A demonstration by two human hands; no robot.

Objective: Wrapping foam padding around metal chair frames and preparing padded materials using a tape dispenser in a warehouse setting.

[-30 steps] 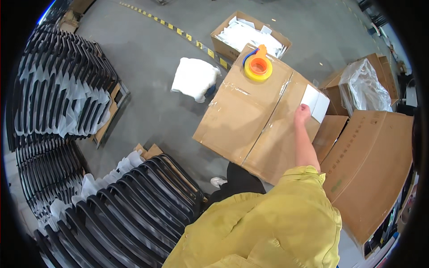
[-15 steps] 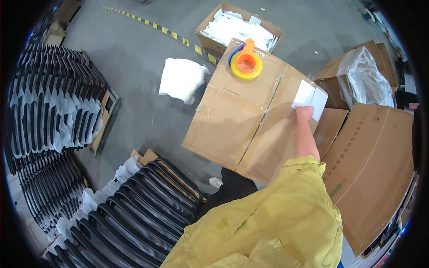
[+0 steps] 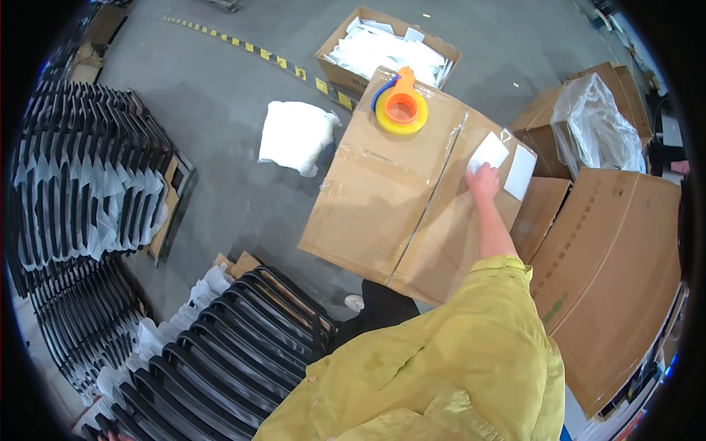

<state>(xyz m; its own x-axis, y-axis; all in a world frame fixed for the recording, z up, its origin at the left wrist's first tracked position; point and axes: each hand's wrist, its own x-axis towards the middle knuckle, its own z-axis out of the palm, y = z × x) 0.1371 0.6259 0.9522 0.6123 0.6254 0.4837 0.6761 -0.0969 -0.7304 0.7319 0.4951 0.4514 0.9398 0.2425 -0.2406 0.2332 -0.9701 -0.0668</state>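
My right hand (image 3: pixel 483 183) is closed on the near edge of a white card (image 3: pixel 490 152), which it holds over the top of a taped cardboard box (image 3: pixel 375 198). A second white card (image 3: pixel 521 173) lies just right of it, near the box's right edge. An orange tape dispenser with a yellow roll (image 3: pixel 401 112) rests at the far end of the same box. At the lower left rim, a sliver of what looks like my left hand (image 3: pixel 113 436) shows beside black curved tubular frames (image 3: pixel 220 331); its fingers are mostly cut off.
An open carton (image 3: pixel 346 72) full of white pieces stands beyond the box. A white padded bundle (image 3: pixel 298 138) lies on the floor. More wrapped black frames (image 3: pixel 88 169) are stacked at left. At right are a large carton (image 3: pixel 607 279) and a box with clear plastic (image 3: pixel 596 121).
My right hand has moved left and slightly nearer with one white card, which is now apart from the other. A sliver of hand has appeared at the lower left rim.
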